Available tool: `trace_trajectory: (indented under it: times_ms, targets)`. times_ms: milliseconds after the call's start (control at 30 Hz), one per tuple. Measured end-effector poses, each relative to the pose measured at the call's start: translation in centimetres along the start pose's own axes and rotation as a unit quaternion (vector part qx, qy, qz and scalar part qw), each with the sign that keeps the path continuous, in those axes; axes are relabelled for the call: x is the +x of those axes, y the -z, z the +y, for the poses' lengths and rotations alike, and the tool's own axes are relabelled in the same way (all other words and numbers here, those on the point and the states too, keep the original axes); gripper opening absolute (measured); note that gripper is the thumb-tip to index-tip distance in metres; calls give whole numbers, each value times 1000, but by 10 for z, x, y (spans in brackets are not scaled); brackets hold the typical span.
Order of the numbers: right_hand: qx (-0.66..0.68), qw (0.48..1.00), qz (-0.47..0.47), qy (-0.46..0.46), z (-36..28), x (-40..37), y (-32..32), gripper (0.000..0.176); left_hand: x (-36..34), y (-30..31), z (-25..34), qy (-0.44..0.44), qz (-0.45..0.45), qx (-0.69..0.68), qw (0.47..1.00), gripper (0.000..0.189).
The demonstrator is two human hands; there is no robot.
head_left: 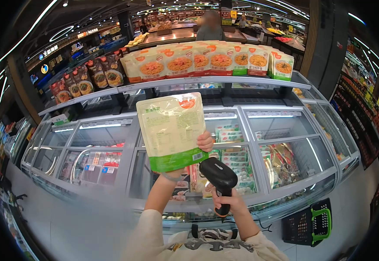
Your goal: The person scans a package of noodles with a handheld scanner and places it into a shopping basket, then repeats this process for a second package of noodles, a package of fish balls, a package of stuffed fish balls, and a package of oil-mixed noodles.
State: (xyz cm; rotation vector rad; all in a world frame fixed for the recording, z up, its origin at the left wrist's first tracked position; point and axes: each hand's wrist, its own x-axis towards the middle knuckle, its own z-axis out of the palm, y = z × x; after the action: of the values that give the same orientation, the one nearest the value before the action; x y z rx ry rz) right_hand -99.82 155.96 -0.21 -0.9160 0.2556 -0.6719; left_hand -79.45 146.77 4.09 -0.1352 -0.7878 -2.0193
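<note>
Left hand: the left hand [205, 142] is raised at the middle of the frame, closed on a packet [172, 130]. It is mostly hidden behind the packet, with fingers showing at the packet's right edge.
Packet: pale and flat with a green band at the bottom. Its printed back faces the camera and a barcode sits at its lower right corner.
Right hand: the right hand [232, 203], just below centre, is wrapped tight round the handle of a black scanner [219, 174].
Scanner: its head sits just under the packet's lower right corner, near it; I cannot tell whether they touch.
Freezer: a long chest freezer [130, 143] with sliding glass lids curves across the middle of the frame, with packaged food inside.
Shelf: a shelf [176, 82] above the freezer carries a row of standing food bags [207, 61].
Floor: a light grey floor [359, 195]. A black basket [311, 224] with green handles stands at the lower right.
Room: a supermarket with curved ceiling lights, stocked racks [363, 100] at the right edge, and another person [210, 26] at the top centre behind a counter.
</note>
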Motion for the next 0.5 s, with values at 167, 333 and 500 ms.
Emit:
trace_trajectory:
  times_ms: [167,333,500]
  targets:
    - [33,999,1,-1,5,0,-4,46,1,-5,-1,-13,-1,3,1000,39]
    - [35,999,0,2,6,0,-2,46,2,-2,-2,-12,-9,28,999,40]
    - [34,999,-6,3,5,-1,0,44,2,-5,-4,-8,-3,31,999,41]
